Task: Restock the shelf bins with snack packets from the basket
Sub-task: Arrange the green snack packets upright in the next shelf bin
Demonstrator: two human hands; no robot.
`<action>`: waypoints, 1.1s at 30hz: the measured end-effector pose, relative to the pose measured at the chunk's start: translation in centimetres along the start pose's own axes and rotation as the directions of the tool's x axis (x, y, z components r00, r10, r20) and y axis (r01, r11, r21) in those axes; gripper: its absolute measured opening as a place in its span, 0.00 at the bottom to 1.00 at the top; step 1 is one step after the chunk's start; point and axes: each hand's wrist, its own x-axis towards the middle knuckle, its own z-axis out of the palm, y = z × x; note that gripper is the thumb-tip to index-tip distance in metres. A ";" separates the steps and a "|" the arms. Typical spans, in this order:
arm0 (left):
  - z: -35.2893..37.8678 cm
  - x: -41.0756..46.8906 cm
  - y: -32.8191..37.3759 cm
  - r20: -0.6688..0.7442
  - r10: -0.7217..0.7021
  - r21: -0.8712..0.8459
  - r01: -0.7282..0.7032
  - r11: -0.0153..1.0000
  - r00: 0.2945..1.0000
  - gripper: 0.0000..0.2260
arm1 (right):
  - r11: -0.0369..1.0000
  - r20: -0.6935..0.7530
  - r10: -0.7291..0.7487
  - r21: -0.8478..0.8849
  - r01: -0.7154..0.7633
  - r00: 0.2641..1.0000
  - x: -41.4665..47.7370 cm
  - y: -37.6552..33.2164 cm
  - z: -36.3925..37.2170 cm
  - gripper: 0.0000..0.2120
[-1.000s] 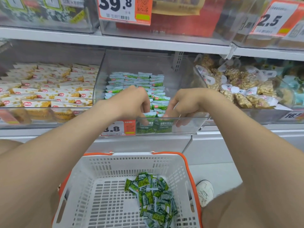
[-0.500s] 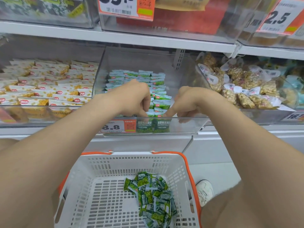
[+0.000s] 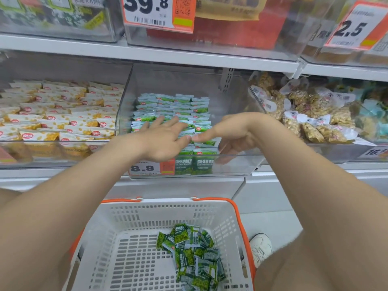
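Head view: left hand [image 3: 162, 139] lies flat, fingers spread, over green packets [image 3: 174, 106] in the middle bin [image 3: 233, 168]; right hand [image 3: 232, 133] hangs slack, empty (fingertips blurred behind its wall); loose packets [image 3: 189, 253] lie in the basket [image 3: 147, 215].

I read both forearms as bare and converging on the centre of the frame. The left forearm [image 3: 84, 185] enters from the lower left edge and rises to the right. The right forearm [image 3: 304, 175] enters from the lower right edge and rises to the left.

The left hand [image 3: 163, 139] lies flat, back upward. Its fingers [image 3: 158, 121] are straight, slightly spread, and point toward the upper left.

The right hand [image 3: 235, 133] is flexed at the wrist. Its fingers [image 3: 228, 145] hang loosely curved toward the bottom of the frame.

One digit of each hand extends inward, and the two tips meet at frame centre. Both hands are relaxed and unclenched.
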 end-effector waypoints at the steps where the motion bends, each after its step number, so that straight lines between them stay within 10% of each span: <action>1: -0.2 0.1 0.0 -0.015 -0.004 0.003 0.004 1.000 1.000 0.29 | 0.999 -0.064 -0.047 0.001 0.048 0.997 0.2 -0.2 -0.2 0.46; 12: 0.5 1.9 -1.8 0.065 -0.042 -0.057 0.046 0.997 0.997 0.27 | 0.995 -0.255 -0.086 0.023 0.096 0.963 6.4 -0.8 3.4 0.42; 17: 0.3 1.1 -0.7 -0.171 -0.011 -0.168 -0.018 0.986 0.985 0.27 | 0.988 -0.279 -0.148 -0.003 0.153 0.949 3.8 -0.8 3.7 0.38; 23: 0.6 -3.5 2.6 -0.660 0.230 -0.051 -0.349 0.936 0.715 0.11 | 0.792 -0.578 -0.599 -0.530 0.302 0.555 -3.4 0.8 4.2 0.12; 26: 2.0 -6.6 4.2 -0.699 0.260 -0.064 -0.421 0.905 0.666 0.04 | 0.743 -0.382 -0.584 -0.607 0.282 0.716 -7.9 2.7 5.4 0.11; 29: 5.1 -8.4 5.3 -0.554 0.283 -0.002 -0.341 0.940 0.783 0.04 | 0.615 0.023 -0.258 -0.767 0.182 0.966 -9.2 6.6 7.2 0.12; 33: 11.2 -7.0 6.4 -0.069 0.315 0.123 -0.305 0.944 0.947 0.07 | 0.288 0.220 0.102 -0.940 0.183 0.970 -7.2 12.5 10.7 0.11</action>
